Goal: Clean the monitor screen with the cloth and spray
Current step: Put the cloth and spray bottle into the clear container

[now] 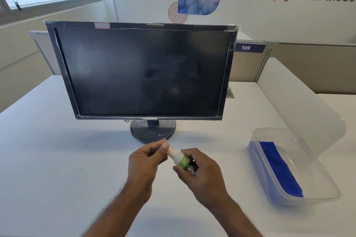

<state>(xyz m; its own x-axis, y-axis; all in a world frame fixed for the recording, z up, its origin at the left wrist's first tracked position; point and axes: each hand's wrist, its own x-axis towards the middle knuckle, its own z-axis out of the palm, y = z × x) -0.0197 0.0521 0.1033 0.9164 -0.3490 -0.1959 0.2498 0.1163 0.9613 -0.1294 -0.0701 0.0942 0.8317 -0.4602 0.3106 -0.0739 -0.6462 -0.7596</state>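
A black monitor (142, 71) stands on a round base in the middle of the white desk, its dark screen smudged near the centre. In front of the base I hold a small white spray bottle (180, 158) with a green label, tilted on its side. My right hand (200, 175) grips the bottle's body. My left hand (146, 161) pinches the bottle's top end between thumb and fingers, hiding the cap. A folded blue cloth (280, 169) lies inside a clear plastic box (316, 165) at the right.
The white desk (57, 150) stretches left and forward of the monitor. A frosted white divider (300, 106) stands behind the plastic box at the right. Beige partition panels run behind the desk, one marked 109.
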